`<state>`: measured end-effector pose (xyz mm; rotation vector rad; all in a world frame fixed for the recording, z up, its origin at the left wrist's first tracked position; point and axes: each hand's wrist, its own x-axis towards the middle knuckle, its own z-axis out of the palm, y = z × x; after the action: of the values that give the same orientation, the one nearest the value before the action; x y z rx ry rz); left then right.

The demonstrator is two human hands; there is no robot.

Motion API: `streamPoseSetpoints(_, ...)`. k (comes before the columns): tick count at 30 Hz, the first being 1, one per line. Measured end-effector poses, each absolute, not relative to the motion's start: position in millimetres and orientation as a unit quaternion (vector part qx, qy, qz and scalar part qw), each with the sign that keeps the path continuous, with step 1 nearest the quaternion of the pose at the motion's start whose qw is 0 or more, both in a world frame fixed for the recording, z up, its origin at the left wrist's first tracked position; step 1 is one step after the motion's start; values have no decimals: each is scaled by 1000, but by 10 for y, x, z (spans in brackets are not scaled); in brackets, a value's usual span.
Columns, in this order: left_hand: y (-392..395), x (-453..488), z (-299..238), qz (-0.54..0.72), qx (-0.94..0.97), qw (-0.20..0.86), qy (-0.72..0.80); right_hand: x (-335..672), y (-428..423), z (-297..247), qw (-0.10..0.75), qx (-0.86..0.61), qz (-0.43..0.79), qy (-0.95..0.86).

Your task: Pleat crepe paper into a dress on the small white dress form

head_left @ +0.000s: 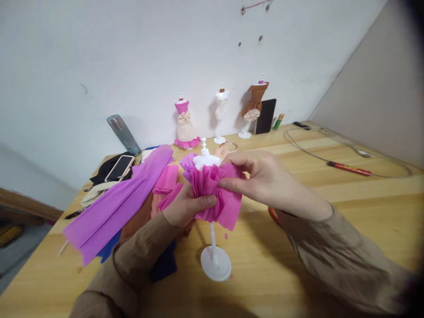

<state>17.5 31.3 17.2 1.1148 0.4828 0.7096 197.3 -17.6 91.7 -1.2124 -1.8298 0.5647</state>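
Observation:
A small white dress form (206, 160) stands on its round base in front of me. Pink crepe paper (228, 207), gathered into pleats, wraps the front of its torso. My left hand (187, 205) is closed round the paper at the waist, thumb pressed across the folds. With thumb and fingers, my right hand (261, 179) pinches the pink paper's upper right part. The paper's loose right end hangs below that hand. The back of the form is hidden.
Purple crepe paper (122, 207) lies across other coloured sheets and a phone (119, 168) at left. Along the wall stand a pink-and-cream dressed form (187, 126), a bare form (221, 112) and a brown-dressed form (256, 99). A bottle (124, 134) and a red-handled cable (349, 168) are nearby.

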Motion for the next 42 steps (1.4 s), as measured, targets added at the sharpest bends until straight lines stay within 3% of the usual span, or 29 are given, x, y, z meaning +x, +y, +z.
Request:
streamPoseSetpoints(15, 316, 165, 141, 321, 537, 748, 222, 1940, -163, 900, 446, -503, 189, -716)
streamPoseSetpoints(42, 300, 176, 153, 316, 446, 811, 208, 1930, -92, 858, 436, -504, 129, -735)
